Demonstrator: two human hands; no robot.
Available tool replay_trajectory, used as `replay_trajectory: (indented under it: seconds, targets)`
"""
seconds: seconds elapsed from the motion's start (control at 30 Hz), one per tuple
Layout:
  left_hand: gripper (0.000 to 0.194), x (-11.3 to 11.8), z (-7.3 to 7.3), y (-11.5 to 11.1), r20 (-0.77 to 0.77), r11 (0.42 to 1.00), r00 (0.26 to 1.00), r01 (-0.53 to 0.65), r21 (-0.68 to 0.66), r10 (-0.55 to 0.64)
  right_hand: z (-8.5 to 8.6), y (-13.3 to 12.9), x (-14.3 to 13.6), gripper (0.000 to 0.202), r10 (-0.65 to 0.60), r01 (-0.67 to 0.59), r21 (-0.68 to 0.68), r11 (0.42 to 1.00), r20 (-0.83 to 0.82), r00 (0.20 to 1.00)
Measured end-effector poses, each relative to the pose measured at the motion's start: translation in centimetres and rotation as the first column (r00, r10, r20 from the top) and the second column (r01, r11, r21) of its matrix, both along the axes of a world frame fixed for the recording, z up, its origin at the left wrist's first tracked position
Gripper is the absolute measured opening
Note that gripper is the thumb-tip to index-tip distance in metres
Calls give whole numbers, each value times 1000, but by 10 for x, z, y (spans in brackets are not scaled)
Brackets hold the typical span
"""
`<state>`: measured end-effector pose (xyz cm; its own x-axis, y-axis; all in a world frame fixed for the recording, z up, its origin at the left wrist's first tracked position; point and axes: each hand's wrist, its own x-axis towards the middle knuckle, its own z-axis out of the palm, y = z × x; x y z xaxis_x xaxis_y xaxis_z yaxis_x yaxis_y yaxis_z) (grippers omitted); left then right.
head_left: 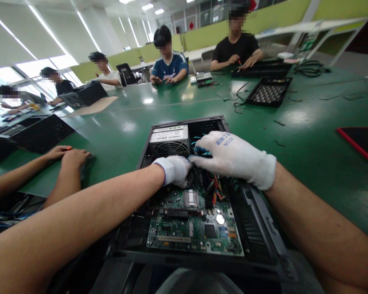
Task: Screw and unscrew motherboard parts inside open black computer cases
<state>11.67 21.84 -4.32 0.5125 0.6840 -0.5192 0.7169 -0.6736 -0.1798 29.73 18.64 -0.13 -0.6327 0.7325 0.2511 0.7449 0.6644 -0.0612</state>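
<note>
Open desktop computer and workers, as seen from where I stand. Nearest lies a black computer case [268, 220], its open side up, at the near side of a green table [122, 126]. Inside, at the near end, is a green motherboard [199, 234] bearing a round coin cell [220, 219] and, farther in, a silver heatsink [191, 198]; a bundle of coloured wires [217, 190] stands at its far right. Beyond the heatsink the person's two hands (both in white gloves) meet over the case. The left hand [179, 170] has its fingers bent down into the interior; whether they grip anything I cannot tell. The right hand [230, 157] curls its fingers, thumb reaching toward the left hand; its hold is likewise unclear. Just beyond the left hand sits the power supply [169, 136], its fan grille facing up. A co-worker's hands [75, 157] rest at left; a red-edged device [363, 141] lies at right. Farther off are a black tray [268, 92], a coiled black cable [313, 67] and two seated people, one in a blue shirt [171, 67], one in a black shirt [237, 51].
</note>
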Motion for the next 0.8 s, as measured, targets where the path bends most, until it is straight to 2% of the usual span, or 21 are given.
replay_trajectory:
  seconds: [0.27, 0.37, 0.47, 0.53, 0.6, 0.63, 0.7, 0.73, 0.8]
  targets:
    - [83, -3, 7, -3, 132, 998, 990, -48, -32, 52, -3, 1, 1, 45, -29, 34, 35, 999, -114, 993]
    - [70, -4, 13, -8, 185, 997, 980, -60, -51, 68, 0, -1, 1, 38, -62, 71, 26, 997, -246, 967]
    - [48, -6, 21, -15, 272, 998, 961, -36, -59, 50, -4, -9, 9, 39, -149, 173, 6, 985, -476, 867]
    - [41, -8, 28, -19, 352, 999, 935, -26, -44, 40, -15, -18, 23, 54, -250, 273, -59, 960, -616, 747]
    - [38, -11, 36, -25, 434, 1000, 901, -22, 5, 18, -31, -30, 40, 66, -416, 327, -263, 908, -663, 622]
    - [36, -12, 40, -28, 470, 999, 882, -16, 42, -6, -41, -37, 49, 71, -478, 304, -370, 878, -661, 578]
    - [32, -16, 50, -38, 531, 992, 844, 9, 127, -76, -62, -51, 64, 77, -521, 209, -504, 838, -626, 580]
    - [30, -18, 55, -45, 555, 986, 824, 21, 166, -111, -71, -58, 70, 77, -511, 151, -539, 829, -620, 596]
    - [27, -25, 67, -61, 597, 975, 786, 37, 219, -164, -86, -70, 75, 78, -482, 64, -545, 836, -673, 561]
